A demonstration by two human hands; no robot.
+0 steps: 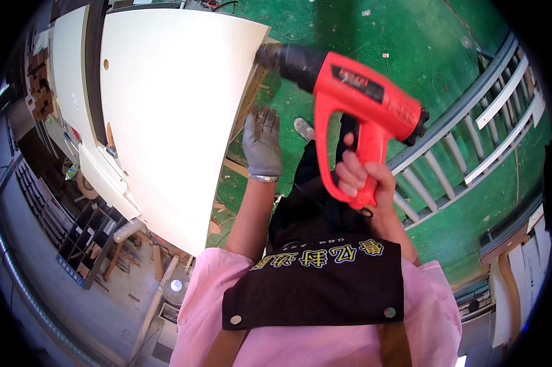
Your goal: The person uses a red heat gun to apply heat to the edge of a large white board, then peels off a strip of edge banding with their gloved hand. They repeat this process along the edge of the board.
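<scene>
the red heat gun (374,110) is in the air over the green floor (404,33), its dark nozzle (282,60) pointing left at the edge of the white panel (172,116), close to the panel's far right corner; whether they touch cannot be told. the person's right hand (366,174) is wrapped around the gun's handle, fingers curled. the left hand (262,144), in a grey glove, is open with fingers stretched out beside the same edge, nearer the person than the nozzle; nothing shows in its grasp, and contact with the panel is unclear. a metal roller conveyor (442,174) is on the right, and a black compartmented rack (89,241) stands at lower left.
</scene>
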